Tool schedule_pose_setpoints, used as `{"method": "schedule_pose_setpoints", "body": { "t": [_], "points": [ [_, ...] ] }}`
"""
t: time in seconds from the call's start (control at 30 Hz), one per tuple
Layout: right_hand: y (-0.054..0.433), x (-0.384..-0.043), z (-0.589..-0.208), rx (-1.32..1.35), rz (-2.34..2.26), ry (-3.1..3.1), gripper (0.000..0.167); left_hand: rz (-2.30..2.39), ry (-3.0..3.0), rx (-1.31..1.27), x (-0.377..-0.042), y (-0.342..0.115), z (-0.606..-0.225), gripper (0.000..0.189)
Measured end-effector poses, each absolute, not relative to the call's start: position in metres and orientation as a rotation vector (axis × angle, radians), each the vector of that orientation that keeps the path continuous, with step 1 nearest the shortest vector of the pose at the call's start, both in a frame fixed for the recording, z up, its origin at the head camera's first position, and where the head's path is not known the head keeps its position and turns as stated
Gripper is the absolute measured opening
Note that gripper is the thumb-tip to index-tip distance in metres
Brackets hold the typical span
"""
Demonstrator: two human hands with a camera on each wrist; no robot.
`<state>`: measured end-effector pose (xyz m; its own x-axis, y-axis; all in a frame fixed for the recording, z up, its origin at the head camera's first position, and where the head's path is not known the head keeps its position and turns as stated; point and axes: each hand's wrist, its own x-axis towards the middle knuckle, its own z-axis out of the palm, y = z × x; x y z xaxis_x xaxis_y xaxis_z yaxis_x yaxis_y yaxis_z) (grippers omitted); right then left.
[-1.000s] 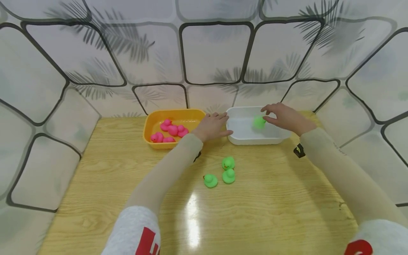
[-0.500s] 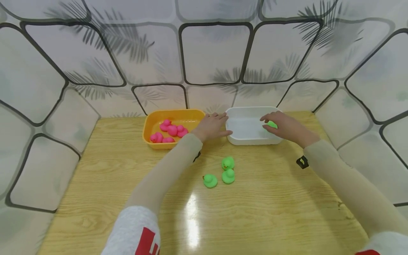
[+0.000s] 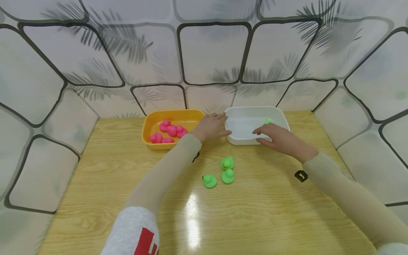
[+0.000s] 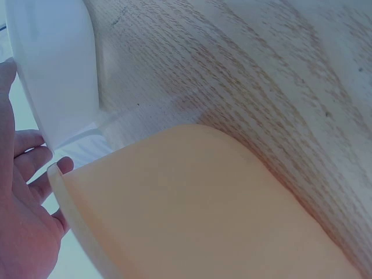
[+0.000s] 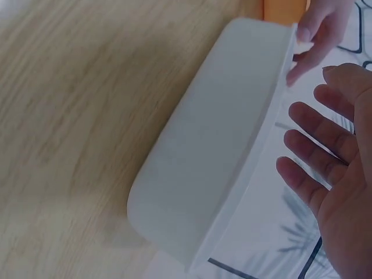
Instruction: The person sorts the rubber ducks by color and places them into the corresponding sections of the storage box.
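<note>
Wood-grain tabletop point(image 3: 255, 216), green rubber duck point(image 3: 267, 121) in white tray point(image 3: 243, 124) part-hidden by right hand point(image 3: 278, 139), left hand point(image 3: 210, 127) alongside, both grips released.

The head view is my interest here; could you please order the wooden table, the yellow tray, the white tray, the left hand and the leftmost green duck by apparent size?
Largest to smallest:
Wooden table
Yellow tray and white tray: too alike to rank, each partly hidden
Left hand
Leftmost green duck

Wood-grain tabletop point(image 3: 271, 209), patterned backdrop point(image 3: 213, 53) behind and beside it.
You face dark rounded outlines point(image 3: 213, 24) and grey feathery leaves point(image 3: 137, 46); a bright reflection point(image 3: 192, 223) streaks the tabletop nearer you.
</note>
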<state>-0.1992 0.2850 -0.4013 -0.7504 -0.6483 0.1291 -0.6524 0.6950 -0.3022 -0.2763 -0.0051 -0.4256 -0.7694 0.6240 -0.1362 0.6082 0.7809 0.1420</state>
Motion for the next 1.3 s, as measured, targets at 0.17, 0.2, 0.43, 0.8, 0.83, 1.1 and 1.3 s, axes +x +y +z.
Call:
{"method": "schedule_pose_setpoints", "body": {
  "t": [0.17,0.2,0.43,0.8,0.83,1.1,1.3],
  "points": [
    [0.277,-0.189,-0.407,1.165,0.523,-2.85,0.023,0.136,2.8,0.977,-0.277,-0.005,-0.426,0.078],
    [0.276,-0.188,-0.409,1.182,0.523,-2.836,0.024,0.14,2.799,0.976,-0.276,-0.005,-0.426,0.078],
    [0.262,-0.175,-0.418,1.289,0.525,-2.726,0.029,0.151,2.803,0.975,-0.274,-0.006,-0.423,0.077],
    [0.237,-0.155,-0.428,1.436,0.531,-2.695,0.032,0.138,2.802,0.972,-0.275,-0.005,-0.424,0.077],
    [0.234,-0.154,-0.429,1.45,0.526,-2.682,0.032,0.141,2.801,0.972,-0.274,-0.005,-0.424,0.077],
    [0.218,-0.146,-0.437,1.498,0.495,-2.696,0.038,0.144,2.803,0.986,-0.276,-0.006,-0.425,0.078],
    [0.211,-0.141,-0.439,1.545,0.493,-2.694,0.041,0.14,2.806,1.001,-0.277,-0.006,-0.426,0.078]
  ]
}}
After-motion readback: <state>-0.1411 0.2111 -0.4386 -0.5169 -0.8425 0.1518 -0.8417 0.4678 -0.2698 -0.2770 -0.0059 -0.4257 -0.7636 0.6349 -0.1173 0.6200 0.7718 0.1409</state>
